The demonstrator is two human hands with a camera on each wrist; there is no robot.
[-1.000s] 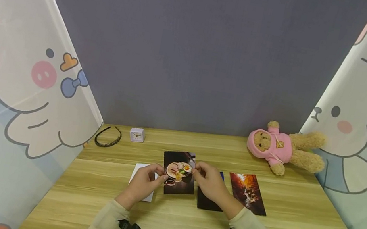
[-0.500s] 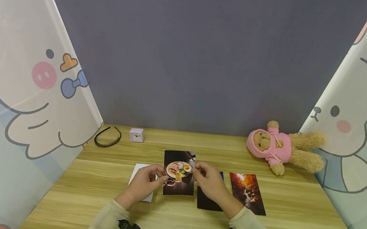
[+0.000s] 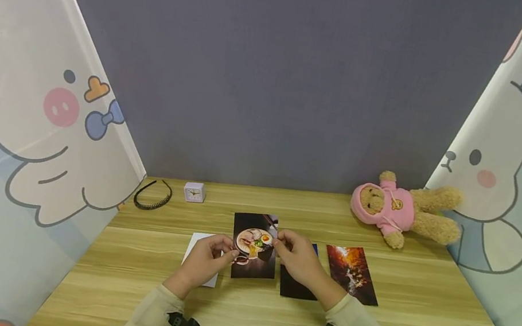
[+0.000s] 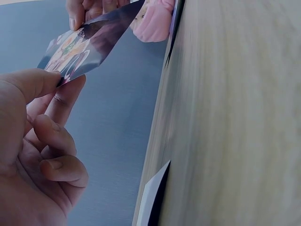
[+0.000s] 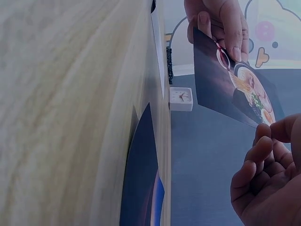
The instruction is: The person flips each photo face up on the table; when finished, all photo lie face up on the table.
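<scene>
A photo print of a food bowl with an egg [image 3: 253, 266] is held up off the table between both hands. My left hand [image 3: 205, 261] pinches its left edge between thumb and forefinger, the other fingers loosely bent. At the opposite edge my right hand [image 3: 299, 258] pinches the print the same way. Both wrist views show the food photo [image 5: 218, 87] raised above the wood. Under the left hand lies a white card [image 3: 197, 240], partly covered by it. A dark photo with a blue corner [image 3: 293, 288] lies partly hidden below the right hand.
An orange and dark red photo [image 3: 352, 272] lies right of the right hand. Farther back are a black headband [image 3: 152, 205], a small white clock [image 3: 194, 192] and a teddy bear in a pink hoodie [image 3: 397, 207]. A grey cloth wall [image 3: 275, 84] stands behind the wooden table [image 3: 243, 323].
The food photo tilts very slightly between the fingers, its lower edge a little lower in view. Both hands keep their hold and barely move.
</scene>
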